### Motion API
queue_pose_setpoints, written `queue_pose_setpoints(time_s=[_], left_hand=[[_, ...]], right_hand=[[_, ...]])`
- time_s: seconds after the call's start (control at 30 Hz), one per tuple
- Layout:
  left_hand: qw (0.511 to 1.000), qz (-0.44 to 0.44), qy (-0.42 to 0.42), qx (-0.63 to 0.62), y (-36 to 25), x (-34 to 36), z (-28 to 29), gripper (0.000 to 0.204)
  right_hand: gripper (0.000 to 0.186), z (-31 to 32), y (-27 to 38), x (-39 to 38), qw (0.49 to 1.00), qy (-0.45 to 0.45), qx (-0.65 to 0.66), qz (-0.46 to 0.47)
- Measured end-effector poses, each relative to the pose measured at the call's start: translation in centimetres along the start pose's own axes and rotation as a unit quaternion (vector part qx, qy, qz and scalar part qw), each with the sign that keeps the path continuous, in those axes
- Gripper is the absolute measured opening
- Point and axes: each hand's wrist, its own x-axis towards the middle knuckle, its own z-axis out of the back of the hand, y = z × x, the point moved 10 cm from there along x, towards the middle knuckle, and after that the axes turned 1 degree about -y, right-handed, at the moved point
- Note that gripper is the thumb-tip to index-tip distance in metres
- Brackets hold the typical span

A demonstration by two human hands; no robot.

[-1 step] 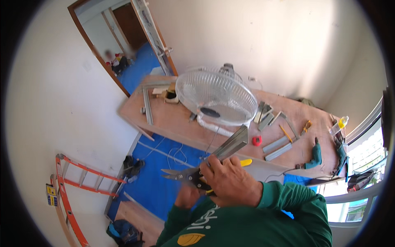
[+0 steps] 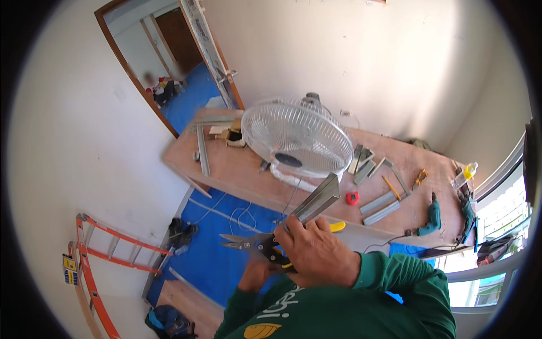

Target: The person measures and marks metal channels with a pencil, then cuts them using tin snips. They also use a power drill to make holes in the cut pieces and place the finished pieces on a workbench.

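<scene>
In front of my chest, my right hand (image 2: 324, 251) is closed round a short silvery metal channel (image 2: 316, 200), which slants up toward the fan. The same hand also grips tin snips (image 2: 268, 248) with black and yellow handles; one yellow handle end sticks out beyond my knuckles. Their blades point left, with the tips apart and nothing between them. Just below the snips' pivot is my left hand (image 2: 257, 275), blurred and partly covered by the snips, so its fingers cannot be made out.
A wooden bench (image 2: 231, 164) bears a large fan (image 2: 299, 135), a red tape measure (image 2: 352, 198), cut metal channels (image 2: 381, 212), pliers (image 2: 419, 178) and a green drill (image 2: 433, 217). An orange ladder (image 2: 90, 271) leans at left. Cable crosses the blue floor covering (image 2: 214, 265). Someone sits beyond the doorway.
The room sits very slightly lower in view. My right hand keeps the same hold on the channel and snips; my left hand stays blurred beneath them.
</scene>
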Motion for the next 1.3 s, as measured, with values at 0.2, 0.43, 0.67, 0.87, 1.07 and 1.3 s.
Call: queue_pose_setpoints(time_s=[0.2,0.43,0.67,0.87,1.07,1.3], left_hand=[[0.838,-0.367,-0.135,0.38,-9.3,1.3,-2.5,0.056],[0.876,-0.366,0.072,0.304,-1.3,7.5,-10.5,0.033],[0.94,-0.222,0.151,0.211,-3.2,12.4,-13.8,0.02],[0.942,-0.206,0.259,0.053,-3.0,17.7,-17.3,0.027],[0.923,-0.141,0.357,0.012,-7.0,18.8,-21.9,0.029],[0.89,-0.029,0.455,0.027,-8.8,19.2,-24.6,0.035]], right_hand=[[0.07,1.2,-2.0,0.4,0.999,-0.024,0.001,-0.049],[0.069,0.0,-7.0,-3.0,0.99,-0.019,0.009,-0.139],[0.086,3.0,-5.9,-10.0,0.969,-0.05,0.205,-0.129],[0.107,-6.1,-7.6,-19.4,0.542,-0.2,0.78,-0.24],[0.11,-8.3,-6.4,-22.0,0.471,-0.207,0.815,-0.267],[0.087,-3.1,-14.9,-27.5,0.874,-0.168,0.125,-0.439]])
